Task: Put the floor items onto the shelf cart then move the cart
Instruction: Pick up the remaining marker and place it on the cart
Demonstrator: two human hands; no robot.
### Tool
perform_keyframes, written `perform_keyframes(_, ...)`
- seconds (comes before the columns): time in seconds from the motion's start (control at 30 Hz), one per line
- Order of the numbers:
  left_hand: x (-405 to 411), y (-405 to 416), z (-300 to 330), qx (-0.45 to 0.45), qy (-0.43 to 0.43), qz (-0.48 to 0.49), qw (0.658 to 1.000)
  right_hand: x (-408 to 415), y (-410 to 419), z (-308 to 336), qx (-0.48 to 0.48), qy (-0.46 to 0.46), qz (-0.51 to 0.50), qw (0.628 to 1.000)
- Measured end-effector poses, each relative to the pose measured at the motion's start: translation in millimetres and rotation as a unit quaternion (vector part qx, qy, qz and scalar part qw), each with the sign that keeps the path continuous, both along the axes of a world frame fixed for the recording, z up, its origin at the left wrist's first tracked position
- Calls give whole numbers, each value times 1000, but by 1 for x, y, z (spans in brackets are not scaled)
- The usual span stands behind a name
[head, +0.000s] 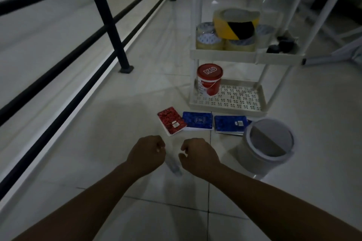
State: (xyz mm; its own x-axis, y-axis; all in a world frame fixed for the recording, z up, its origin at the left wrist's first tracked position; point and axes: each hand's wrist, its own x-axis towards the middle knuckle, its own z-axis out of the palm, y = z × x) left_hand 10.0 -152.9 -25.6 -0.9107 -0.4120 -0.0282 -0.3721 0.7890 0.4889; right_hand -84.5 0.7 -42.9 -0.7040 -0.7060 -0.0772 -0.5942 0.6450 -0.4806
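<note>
A white shelf cart (225, 55) stands on the tiled floor. Its middle tier holds a yellow-and-black tape roll (236, 23) on several clear tape rolls. A red-lidded tub (210, 79) sits on the patterned bottom tier (235, 98). On the floor in front lie a red notebook (171, 120), a blue notebook (197, 120) and a second blue notebook (230, 124). A grey lidded bin (264, 144) stands to their right. My left hand (147, 155) and my right hand (198, 154) hover with curled fingers just before the notebooks. A small blurred clear object (173, 164) lies between them.
A black metal railing (105, 19) runs along the left, its post base (127, 68) fixed to the floor. White frame legs (321, 11) stand behind and right of the cart. Small dark items (282, 44) sit on the cart's middle tier at right.
</note>
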Motion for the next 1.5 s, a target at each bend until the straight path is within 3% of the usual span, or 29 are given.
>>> perform_keyframes(0.4, 18, -32, -17, 11, -17, 53, 998, 31, -38, -46, 104, -7, 43, 994)
perform_keyframes(0.73, 8, 0, 15, 11, 18, 21, 1000, 11, 20, -13, 102, -44, -16, 994)
perform_keyframes(0.93, -7, 44, 59, -1, 77, -8, 997, -1, 70, 63, 36, 20, -64, 997)
perform_keyframes(1.1, -31, 77, 124, 17, 140, -21, 990, -7, 121, 152, -80, 92, -127, 984)
perform_keyframes(1.3, -65, 103, 230, -23, 271, -76, 959, -37, 149, 283, -253, 241, -151, 925)
perform_keyframes(1.5, -108, 103, 318, -72, 347, -110, 928, -92, 135, 395, -294, 322, -174, 883)
